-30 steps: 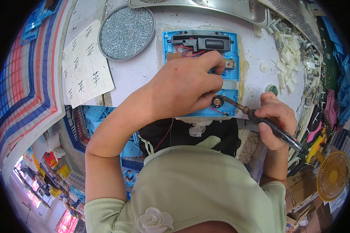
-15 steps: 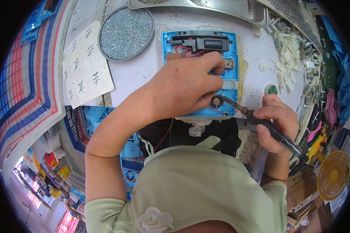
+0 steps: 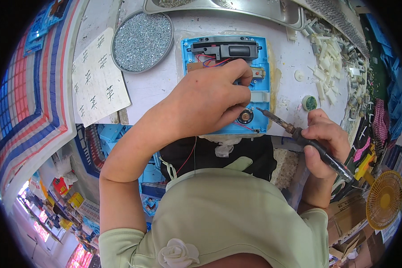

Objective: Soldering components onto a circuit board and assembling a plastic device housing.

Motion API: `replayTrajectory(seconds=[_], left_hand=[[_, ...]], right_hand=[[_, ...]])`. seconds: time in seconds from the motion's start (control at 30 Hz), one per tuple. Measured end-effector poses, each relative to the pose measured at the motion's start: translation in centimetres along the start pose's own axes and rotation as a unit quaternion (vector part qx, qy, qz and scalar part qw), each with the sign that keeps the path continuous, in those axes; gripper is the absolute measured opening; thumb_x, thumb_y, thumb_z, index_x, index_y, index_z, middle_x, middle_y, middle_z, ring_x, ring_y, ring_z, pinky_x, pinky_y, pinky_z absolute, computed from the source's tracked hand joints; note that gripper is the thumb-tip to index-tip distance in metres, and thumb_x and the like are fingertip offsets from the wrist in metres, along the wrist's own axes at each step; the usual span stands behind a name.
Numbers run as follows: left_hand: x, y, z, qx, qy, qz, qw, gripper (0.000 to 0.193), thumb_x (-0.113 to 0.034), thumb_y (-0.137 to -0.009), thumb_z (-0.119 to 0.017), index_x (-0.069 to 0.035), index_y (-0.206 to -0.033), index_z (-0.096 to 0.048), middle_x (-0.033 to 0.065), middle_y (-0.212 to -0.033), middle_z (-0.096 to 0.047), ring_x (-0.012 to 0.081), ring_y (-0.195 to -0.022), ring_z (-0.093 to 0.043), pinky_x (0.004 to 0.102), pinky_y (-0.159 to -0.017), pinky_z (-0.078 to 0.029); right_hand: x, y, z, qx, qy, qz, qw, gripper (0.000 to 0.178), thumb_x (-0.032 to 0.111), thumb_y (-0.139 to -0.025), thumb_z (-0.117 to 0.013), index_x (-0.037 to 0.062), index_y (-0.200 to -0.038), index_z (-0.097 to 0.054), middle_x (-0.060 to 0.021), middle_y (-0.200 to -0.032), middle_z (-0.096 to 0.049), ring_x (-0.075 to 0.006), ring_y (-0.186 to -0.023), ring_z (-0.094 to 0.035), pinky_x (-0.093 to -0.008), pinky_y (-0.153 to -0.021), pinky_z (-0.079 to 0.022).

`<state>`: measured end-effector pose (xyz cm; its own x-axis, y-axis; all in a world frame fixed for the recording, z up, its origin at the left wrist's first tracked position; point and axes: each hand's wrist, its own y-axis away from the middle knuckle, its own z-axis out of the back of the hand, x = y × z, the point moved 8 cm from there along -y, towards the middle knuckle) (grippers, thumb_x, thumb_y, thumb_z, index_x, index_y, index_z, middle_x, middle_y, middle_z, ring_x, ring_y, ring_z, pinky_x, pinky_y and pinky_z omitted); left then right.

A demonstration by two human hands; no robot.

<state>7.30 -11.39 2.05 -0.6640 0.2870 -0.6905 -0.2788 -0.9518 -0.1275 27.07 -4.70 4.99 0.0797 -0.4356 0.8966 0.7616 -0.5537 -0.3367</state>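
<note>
White bench (image 3: 149, 96) is pretty cluttered, with small silvery bits (image 3: 142, 42) in a round tray (image 3: 140, 71) up left and white plastic pieces (image 3: 329, 71) off right. Open blue casing (image 3: 262, 85) sits mid-bench, round black speaker (image 3: 245, 116) inside. Right hand (image 3: 329, 139) has its grip around a soldering iron (image 3: 298, 136), tip near the speaker. Left hand (image 3: 212, 100) curls over the casing; can't tell if it's pinching anything.

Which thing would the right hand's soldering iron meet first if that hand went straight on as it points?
Probably the left hand, ahead of the soldering iron; depth is unclear, so it might touch the blue case first.
</note>
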Motion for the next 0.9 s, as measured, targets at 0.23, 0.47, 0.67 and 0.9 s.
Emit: replayTrajectory(seconds=[0.23,0.47,0.67,0.9], left_hand=[[-0.3,-0.1,-0.1,0.009,-0.017,0.012,1.0,0.012,-0.009,-0.078,-0.074,-0.01,-0.086,-0.065,0.0053,-0.105,-0.059,0.0253,-0.084,-0.065,0.0369,-0.067,-0.052],[-0.6,-0.1,-0.1,-0.009,-0.013,0.014,1.0,0.014,-0.006,-0.077,-0.075,-0.01,-0.084,-0.064,0.005,-0.104,-0.059,0.0249,-0.084,-0.065,0.0369,-0.068,-0.053],[-0.8,-0.1,-0.2,-0.014,-0.026,0.012,0.999,0.015,-0.005,-0.076,-0.076,-0.009,-0.083,-0.064,0.0046,-0.103,-0.058,0.0239,-0.084,-0.065,0.0356,-0.066,-0.053],[-1.0,-0.2,-0.3,-0.013,-0.028,0.011,0.999,0.014,-0.005,-0.076,-0.075,-0.009,-0.083,-0.063,0.0044,-0.102,-0.058,0.0241,-0.084,-0.065,0.0363,-0.065,-0.053]], right_hand=[[-0.2,0.0,-0.3,0.009,-0.003,-0.002,1.0,0.026,0.012,-0.075,-0.072,-0.0028,-0.096,-0.068,-0.0044,-0.06,-0.054,-0.0211,-0.055,-0.042,-0.0344,-0.057,-0.035],[-0.4,0.0,-0.7,0.011,0.003,-0.007,1.0,0.024,0.013,-0.075,-0.073,-0.0017,-0.094,-0.069,-0.0017,-0.056,-0.05,-0.0199,-0.052,-0.04,-0.0336,-0.055,-0.034],[-0.6,0.1,-0.9,0.012,0.008,-0.006,1.0,0.024,0.013,-0.075,-0.073,-0.0015,-0.093,-0.07,-0.0025,-0.057,-0.05,-0.0203,-0.051,-0.039,-0.0345,-0.056,-0.035],[-0.5,-0.2,-1.2,0.024,0.021,-0.009,0.999,0.023,0.013,-0.075,-0.074,-0.001,-0.093,-0.069,-0.005,-0.059,-0.056,-0.0219,-0.051,-0.045,-0.0356,-0.058,-0.04]])
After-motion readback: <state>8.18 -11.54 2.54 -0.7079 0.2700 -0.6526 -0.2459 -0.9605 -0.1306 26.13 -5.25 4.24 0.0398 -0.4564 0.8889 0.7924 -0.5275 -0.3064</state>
